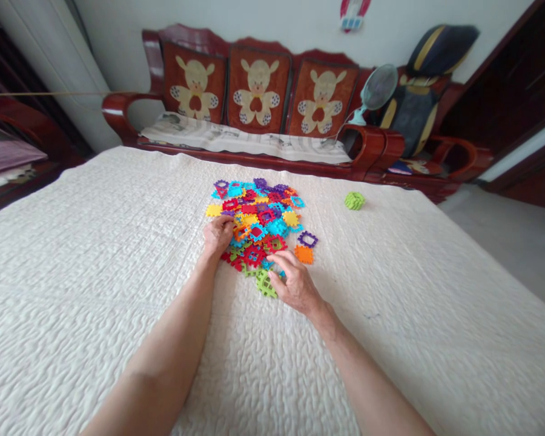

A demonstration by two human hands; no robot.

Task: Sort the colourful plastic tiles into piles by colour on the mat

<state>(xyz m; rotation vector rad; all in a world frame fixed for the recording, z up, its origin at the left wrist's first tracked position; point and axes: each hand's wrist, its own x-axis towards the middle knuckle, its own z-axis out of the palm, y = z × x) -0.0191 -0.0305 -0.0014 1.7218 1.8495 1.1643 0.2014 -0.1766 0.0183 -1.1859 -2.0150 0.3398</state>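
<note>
A heap of colourful interlocking toy tiles (249,209) lies on the white quilted cover, with toothed edges in red, blue, yellow, orange, purple and green. At its left side my left hand (218,235) is closed, fingertips curled in against the tiles; whatever they pinch is hidden. My right hand (297,283) hovers at the near right edge of the heap, thumb and fingers apart. Beneath its thumb lies a green tile with window-like openings (266,283). Just beyond that hand are an orange tile (304,254) and a purple frame tile (307,239).
Farther right on the quilted cover (390,290) sits a green block (355,201) assembled from tiles. Behind the far edge stands a wooden sofa (245,158) with bear-patterned cushions. A small fan (378,88) and a massage-type chair pad (413,115) are at the back right.
</note>
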